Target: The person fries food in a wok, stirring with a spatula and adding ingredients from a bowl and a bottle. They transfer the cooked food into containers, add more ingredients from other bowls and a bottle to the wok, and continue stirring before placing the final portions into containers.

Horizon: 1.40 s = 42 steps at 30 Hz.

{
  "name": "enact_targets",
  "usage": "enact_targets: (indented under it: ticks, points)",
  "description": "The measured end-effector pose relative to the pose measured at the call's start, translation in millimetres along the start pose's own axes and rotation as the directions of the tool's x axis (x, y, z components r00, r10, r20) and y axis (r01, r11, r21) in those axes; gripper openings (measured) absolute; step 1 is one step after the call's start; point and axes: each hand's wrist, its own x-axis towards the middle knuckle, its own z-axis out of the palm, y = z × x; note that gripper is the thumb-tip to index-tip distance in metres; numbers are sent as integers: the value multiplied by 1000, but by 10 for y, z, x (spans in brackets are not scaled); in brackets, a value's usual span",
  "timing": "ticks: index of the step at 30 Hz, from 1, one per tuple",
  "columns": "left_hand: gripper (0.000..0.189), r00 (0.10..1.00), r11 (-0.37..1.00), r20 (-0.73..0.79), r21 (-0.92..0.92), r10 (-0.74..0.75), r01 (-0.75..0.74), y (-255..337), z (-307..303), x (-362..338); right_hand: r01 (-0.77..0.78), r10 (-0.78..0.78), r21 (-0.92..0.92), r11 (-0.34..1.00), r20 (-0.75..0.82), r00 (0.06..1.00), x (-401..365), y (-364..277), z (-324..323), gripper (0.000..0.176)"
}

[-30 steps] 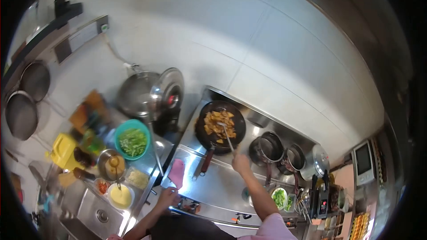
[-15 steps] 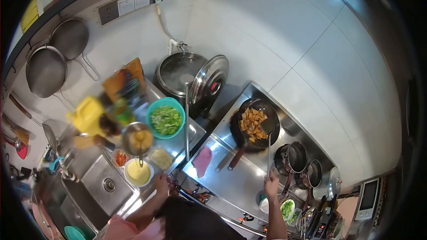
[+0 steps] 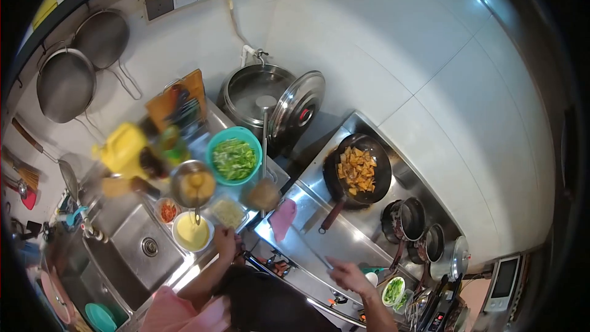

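My right hand is closed round the handle of a long metal ladle, whose motion-blurred head hangs over the counter's right edge, beside the teal basket of chopped greens. My left hand is at the counter's front edge, by a clear container of pale chopped food; its fingers are too small to read. Left of it are a white bowl of yellow liquid, a metal bowl with a spoon and a small dish of red pieces. Browned chunks lie in the wok on the stove.
A large steel pot with its lid leaning beside it stands at the back. The sink is at left. Small pans and a bowl of greens are at right. A pink cloth lies on the stove top.
My right hand has moved left, and the ladle's head has left the wok and swung left to the counter's edge. My left hand has moved slightly up, towards the clear container. The view has shifted slightly.
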Motion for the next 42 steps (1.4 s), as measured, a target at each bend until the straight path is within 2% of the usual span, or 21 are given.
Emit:
enact_targets:
  ticks: [2,5,7,10,13,14,17,19,22,23,25,29,31,32,35,42]
  points:
    - [15,998,996,16,60,58,-59,-55,-41,-15,233,-222,-309,922,69,973,107,74,186,49]
    - [15,996,990,29,111,87,-89,-28,-63,-73,312,-295,-542,780,120,948,154,-37,386,48]
    - [16,997,989,23,129,77,-79,32,-46,-108,316,-293,-565,762,134,947,214,16,465,47]
    - [15,1000,1000,21,24,12,-12,377,75,-319,293,-249,-566,770,155,956,241,-12,499,46]
    - [13,981,965,11,174,195,-194,118,70,-277,233,-162,-566,791,173,971,288,-103,478,47]
    - [13,986,971,14,172,167,-166,77,67,-280,207,-131,-568,797,172,976,290,-109,475,47]
    - [13,994,983,40,151,98,-103,-132,116,-253,177,-116,-443,879,162,980,353,-55,569,49]
    - [13,995,989,64,120,78,-85,-388,139,-159,163,-129,-424,891,107,986,422,135,710,50]
    - [14,994,993,97,111,40,-50,-410,237,-189,151,-140,-420,895,56,989,403,153,955,51]
    - [15,996,998,82,56,16,-21,-325,303,-226,149,-145,-422,894,42,989,390,141,1003,51]
    - [15,998,998,57,-53,-35,39,-140,388,-307,240,-240,-362,901,44,970,498,419,1057,50]
    - [17,984,989,102,19,-146,145,-31,307,-252,388,-377,-304,870,99,921,688,817,1002,54]
    - [19,977,987,155,85,-150,138,-83,221,-175,100,-91,-35,994,205,974,682,809,887,54]
    - [18,976,986,154,88,-155,143,-94,193,-161,-68,41,86,994,285,958,663,779,837,55]
    - [16,976,985,145,80,-163,153,-51,139,-182,-108,28,232,967,322,946,636,835,762,52]
    - [16,984,990,116,-3,-137,138,-7,44,-131,-120,-25,418,900,326,945,551,913,669,49]
